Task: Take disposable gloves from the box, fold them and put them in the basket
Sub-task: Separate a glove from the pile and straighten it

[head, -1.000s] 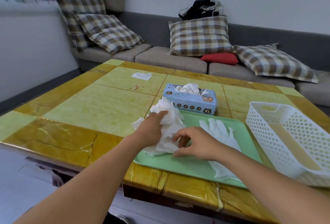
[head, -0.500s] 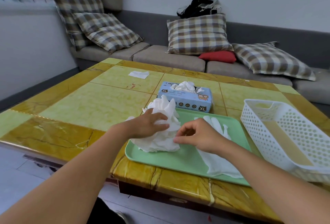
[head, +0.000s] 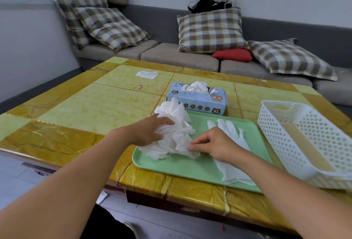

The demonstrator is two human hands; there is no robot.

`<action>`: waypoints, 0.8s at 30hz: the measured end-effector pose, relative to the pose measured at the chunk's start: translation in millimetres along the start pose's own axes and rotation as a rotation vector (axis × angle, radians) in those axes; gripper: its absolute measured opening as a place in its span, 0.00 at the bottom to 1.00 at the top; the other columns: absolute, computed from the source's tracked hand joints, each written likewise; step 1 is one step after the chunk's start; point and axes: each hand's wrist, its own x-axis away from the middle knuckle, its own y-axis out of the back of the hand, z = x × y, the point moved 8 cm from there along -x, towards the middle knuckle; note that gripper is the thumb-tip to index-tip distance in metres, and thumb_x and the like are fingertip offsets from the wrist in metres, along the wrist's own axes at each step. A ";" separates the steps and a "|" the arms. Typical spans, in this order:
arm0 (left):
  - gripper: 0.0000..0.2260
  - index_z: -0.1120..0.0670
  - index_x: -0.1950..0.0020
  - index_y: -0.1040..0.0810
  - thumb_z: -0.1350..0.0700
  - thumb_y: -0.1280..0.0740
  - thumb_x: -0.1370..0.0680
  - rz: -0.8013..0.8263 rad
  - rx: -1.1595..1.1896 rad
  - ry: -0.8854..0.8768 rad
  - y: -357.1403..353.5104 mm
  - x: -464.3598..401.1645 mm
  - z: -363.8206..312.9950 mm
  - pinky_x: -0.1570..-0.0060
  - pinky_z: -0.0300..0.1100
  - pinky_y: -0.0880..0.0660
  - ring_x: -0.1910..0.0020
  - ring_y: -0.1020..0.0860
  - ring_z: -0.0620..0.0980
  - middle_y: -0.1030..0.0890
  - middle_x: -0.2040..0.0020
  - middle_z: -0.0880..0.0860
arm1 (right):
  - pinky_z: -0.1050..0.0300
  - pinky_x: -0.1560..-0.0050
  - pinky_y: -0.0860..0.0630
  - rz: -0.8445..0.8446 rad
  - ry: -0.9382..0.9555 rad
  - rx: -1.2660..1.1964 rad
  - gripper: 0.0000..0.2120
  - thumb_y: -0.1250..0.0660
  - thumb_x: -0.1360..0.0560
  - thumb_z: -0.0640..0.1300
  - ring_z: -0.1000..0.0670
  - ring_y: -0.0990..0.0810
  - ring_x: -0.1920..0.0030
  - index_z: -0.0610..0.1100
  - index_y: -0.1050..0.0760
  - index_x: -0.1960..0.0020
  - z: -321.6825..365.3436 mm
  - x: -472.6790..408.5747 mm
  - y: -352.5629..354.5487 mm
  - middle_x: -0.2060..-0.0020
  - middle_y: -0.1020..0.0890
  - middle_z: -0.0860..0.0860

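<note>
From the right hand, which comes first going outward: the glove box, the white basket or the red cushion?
Measured from the right hand:
1. Glove box, just beyond the green tray, ahead and slightly left.
2. White basket, out to the right; close to the box's distance, so that order is loose.
3. Red cushion, back on the sofa.

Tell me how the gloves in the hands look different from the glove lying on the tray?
The bunched gloves are crumpled into a puffy heap; the flat glove lies spread out with its fingers straight. The left hand grips the bunched gloves and the right hand pinches their edge, while the flat glove is only under the right wrist, not gripped. Both are white and on the green tray.
</note>
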 end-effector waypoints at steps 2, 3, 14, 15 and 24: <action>0.15 0.39 0.29 0.29 0.52 0.40 0.16 -0.015 0.100 0.013 0.9 -1.6 -5.3 0.28 0.53 0.37 0.29 0.33 0.54 0.32 0.29 0.50 | 0.61 0.54 0.23 -0.034 -0.028 -0.118 0.01 0.23 0.27 0.42 0.53 0.20 0.61 0.44 0.13 0.56 -4.8 2.5 10.7 0.62 0.13 0.49; 0.14 0.39 0.30 0.29 0.47 0.41 0.15 -0.021 0.180 0.019 2.0 -1.2 -9.8 0.27 0.54 0.38 0.27 0.34 0.53 0.31 0.29 0.49 | 0.59 0.52 0.21 -0.052 -0.046 -0.221 0.02 0.25 0.25 0.40 0.51 0.19 0.60 0.42 0.14 0.55 -6.8 3.0 14.3 0.62 0.14 0.48; 0.24 0.45 0.23 0.40 0.57 0.41 0.19 -0.180 -0.236 0.125 -9.0 -10.9 -27.0 0.49 0.50 0.24 0.45 0.22 0.58 0.30 0.35 0.54 | 0.56 0.58 0.21 -0.122 -0.116 -0.778 0.03 0.34 0.19 0.41 0.49 0.19 0.61 0.42 0.22 0.47 30.5 1.4 45.1 0.58 0.17 0.45; 0.23 0.46 0.24 0.40 0.58 0.42 0.19 -0.185 -0.242 0.132 -6.7 -11.5 -25.7 0.49 0.51 0.24 0.45 0.22 0.58 0.29 0.36 0.54 | 0.57 0.60 0.21 -0.140 -0.100 -0.805 0.03 0.34 0.19 0.41 0.49 0.19 0.62 0.42 0.23 0.48 39.6 2.5 58.2 0.59 0.17 0.46; 0.23 0.46 0.20 0.42 0.52 0.46 0.16 -0.034 0.008 0.166 9.5 -9.0 -24.6 0.30 0.51 0.36 0.28 0.34 0.60 0.38 0.24 0.58 | 0.57 0.62 0.23 -0.138 0.027 -0.831 0.06 0.40 0.19 0.43 0.52 0.21 0.65 0.45 0.25 0.52 106.7 34.0 148.5 0.63 0.22 0.50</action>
